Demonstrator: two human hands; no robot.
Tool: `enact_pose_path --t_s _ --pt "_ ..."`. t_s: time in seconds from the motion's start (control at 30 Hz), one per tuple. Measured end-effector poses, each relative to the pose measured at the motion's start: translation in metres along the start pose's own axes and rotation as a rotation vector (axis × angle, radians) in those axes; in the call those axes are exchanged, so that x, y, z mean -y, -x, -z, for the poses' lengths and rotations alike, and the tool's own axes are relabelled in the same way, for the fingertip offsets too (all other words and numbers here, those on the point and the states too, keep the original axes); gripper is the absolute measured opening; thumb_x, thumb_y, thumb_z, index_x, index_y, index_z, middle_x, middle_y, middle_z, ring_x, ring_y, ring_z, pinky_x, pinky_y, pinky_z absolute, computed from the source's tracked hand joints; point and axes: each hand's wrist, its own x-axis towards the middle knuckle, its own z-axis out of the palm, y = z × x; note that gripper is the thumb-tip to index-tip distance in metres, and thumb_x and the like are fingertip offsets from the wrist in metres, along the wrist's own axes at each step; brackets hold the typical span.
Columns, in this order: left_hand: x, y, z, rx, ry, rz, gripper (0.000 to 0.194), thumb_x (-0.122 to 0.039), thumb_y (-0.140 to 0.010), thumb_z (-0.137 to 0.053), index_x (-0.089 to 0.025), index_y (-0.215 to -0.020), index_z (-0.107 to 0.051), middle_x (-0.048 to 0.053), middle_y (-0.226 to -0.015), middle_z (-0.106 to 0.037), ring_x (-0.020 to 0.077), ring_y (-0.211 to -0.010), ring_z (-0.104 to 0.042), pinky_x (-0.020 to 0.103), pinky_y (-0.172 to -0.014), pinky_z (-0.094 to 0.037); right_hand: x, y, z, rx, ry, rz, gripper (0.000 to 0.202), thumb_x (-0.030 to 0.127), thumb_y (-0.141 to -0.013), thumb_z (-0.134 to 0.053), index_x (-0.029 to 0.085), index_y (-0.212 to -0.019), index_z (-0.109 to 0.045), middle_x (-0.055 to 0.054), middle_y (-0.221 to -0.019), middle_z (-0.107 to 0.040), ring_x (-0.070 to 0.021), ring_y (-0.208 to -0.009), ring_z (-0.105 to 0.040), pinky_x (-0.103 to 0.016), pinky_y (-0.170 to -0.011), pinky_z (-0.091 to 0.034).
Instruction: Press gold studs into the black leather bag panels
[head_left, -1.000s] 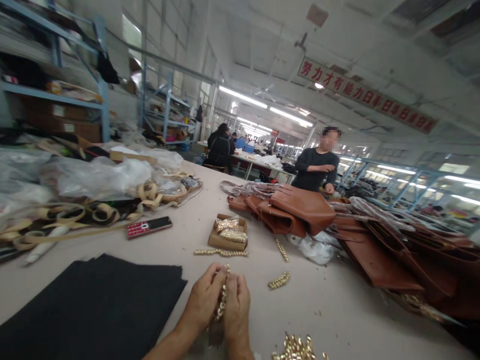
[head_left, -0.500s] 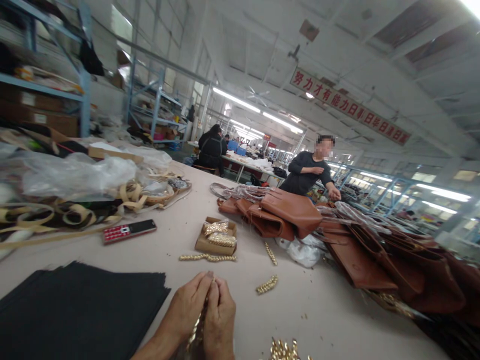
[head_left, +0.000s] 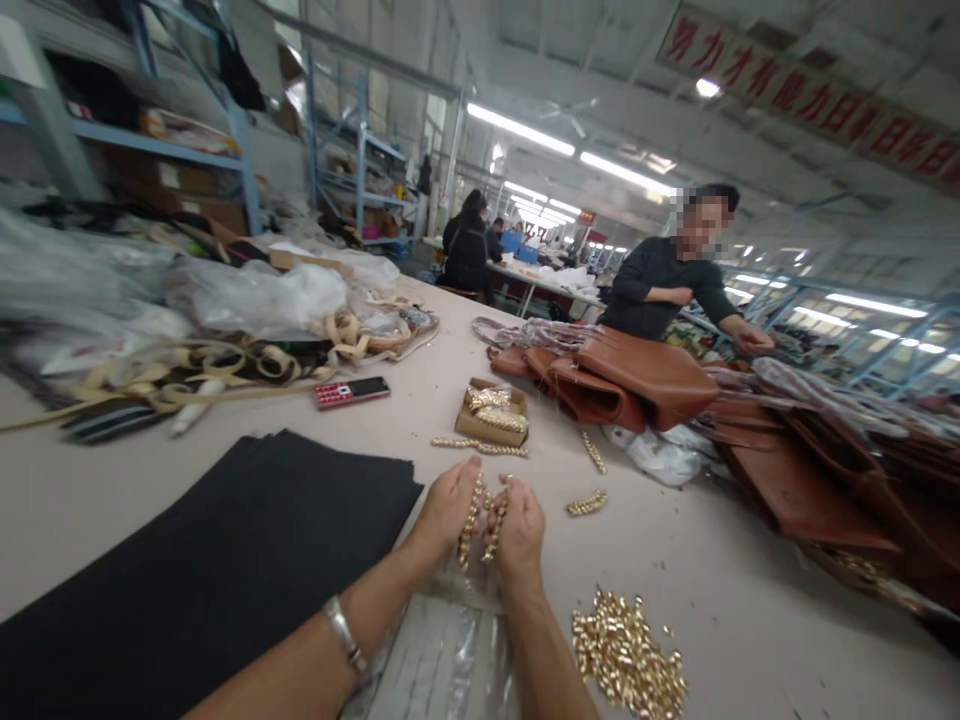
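Observation:
A gold chain (head_left: pixel 469 530) hangs in two short strands between my hands, above a clear plastic sheet or bag (head_left: pixel 457 640) at the table's near side. My left hand (head_left: pixel 448 505) is closed on the left strand, and my right hand (head_left: pixel 523 525) grips the right one. Whether the strands are one piece I cannot tell. Just beyond my fingers lie another length of gold chain (head_left: pixel 480 447) and a small cardboard box (head_left: pixel 517 432) with bagged chain in it. Two short chain pieces (head_left: pixel 586 503) rest to the right.
Loose gold links (head_left: pixel 630 655) form a heap at the near right. Black sheets (head_left: pixel 247 560) are stacked on the left, below a red-keyed phone (head_left: pixel 352 392). Brown handbags (head_left: pixel 649 375) crowd the right side, with a person (head_left: pixel 667 275) behind them. Straps and plastic clutter the far left.
My hands have moved from pressed together to apart, so two chain strands now show between them. The view has shifted left and downward, bringing in more of the link heap.

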Motion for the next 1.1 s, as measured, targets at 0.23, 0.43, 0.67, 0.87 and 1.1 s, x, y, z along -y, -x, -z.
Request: enact_pose_path --t_s 0.23,0.43,0.67,0.87,1.1 --pt "-0.010 -0.019 0.024 -0.217 0.218 0.009 0.034 -0.041 -0.091 -0.054 -0.016 -0.068 -0.059 0.001 -0.058 -0.062 0.0116 -0.052 -0.056 0.018 -0.048 -0.040 0.017 -0.020 0.027 -0.238 -0.135 0.047 0.046 0.056 -0.082 -0.056 0.016 -0.104 -0.055 0.004 -0.069 -0.056 -0.0099 -0.052 -0.057 -0.019 -0.046 -0.044" --pt "-0.004 -0.034 0.033 -0.269 0.519 0.210 0.036 -0.043 -0.096 -0.049 -0.015 -0.075 -0.056 -0.005 -0.058 -0.052 0.0062 -0.044 -0.046 0.017 -0.040 -0.031 0.024 -0.024 0.034 -0.141 -0.061 -0.040 0.050 0.058 -0.079 -0.058 0.017 -0.108 -0.057 0.005 -0.068 -0.054 -0.0082 -0.049 -0.051 -0.018 -0.041 -0.038" --pt "-0.006 -0.043 0.044 -0.153 0.887 0.337 0.033 -0.045 -0.096 -0.050 -0.014 -0.089 -0.058 -0.005 -0.065 -0.050 0.0048 -0.044 -0.040 0.018 -0.040 -0.035 0.041 -0.011 0.027 0.234 0.326 0.041 0.038 0.052 -0.080 -0.064 0.015 -0.080 -0.065 0.007 -0.053 -0.045 -0.0075 -0.043 -0.036 -0.020 -0.041 -0.028" --pt "-0.009 -0.041 0.047 -0.112 1.031 0.310 0.036 -0.047 -0.096 -0.048 -0.014 -0.085 -0.056 -0.006 -0.062 -0.047 0.0044 -0.042 -0.037 0.017 -0.038 -0.031 0.039 0.009 0.013 0.438 0.723 0.281 0.029 0.043 -0.087 -0.057 0.017 -0.088 -0.071 0.005 -0.058 -0.052 -0.0111 -0.054 -0.043 -0.022 -0.053 -0.033" --pt "-0.010 -0.033 0.034 -0.102 1.059 0.281 0.037 -0.047 -0.097 -0.047 -0.014 -0.083 -0.056 -0.006 -0.062 -0.047 0.0051 -0.043 -0.039 0.018 -0.038 -0.032 0.049 0.021 -0.003 0.472 0.934 0.376 0.028 0.042 -0.089 -0.056 0.022 -0.104 -0.068 0.003 -0.061 -0.062 -0.0138 -0.053 -0.053 -0.023 -0.055 -0.033"
